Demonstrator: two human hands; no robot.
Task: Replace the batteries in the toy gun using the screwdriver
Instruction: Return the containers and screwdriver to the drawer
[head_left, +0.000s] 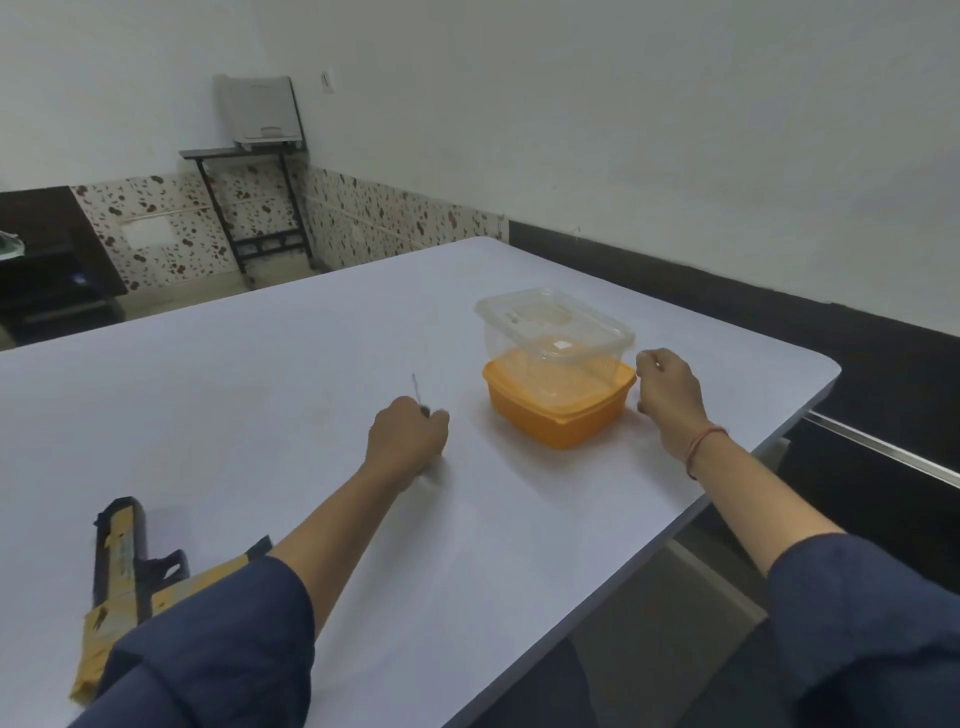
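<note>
On the white table (260, 415), the toy gun (122, 556) lies near left. An orange box (556, 421) topped by a clear tub (550, 327) stands far right. The left hand (408, 441) grips the screwdriver (415, 387) mid-table. The right hand (667, 395) curls beside the box, grasp unclear.

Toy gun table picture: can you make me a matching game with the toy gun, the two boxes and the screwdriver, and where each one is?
Things:
1. toy gun
2. clear box
3. orange box
4. screwdriver

Places:
a. gripped in the left hand
b. stacked on top of another box
c. lying at the near left of the table, partly hidden by a sleeve
d. standing on the table with a box on top of it

Pairs: 1-c, 2-b, 3-d, 4-a
</note>
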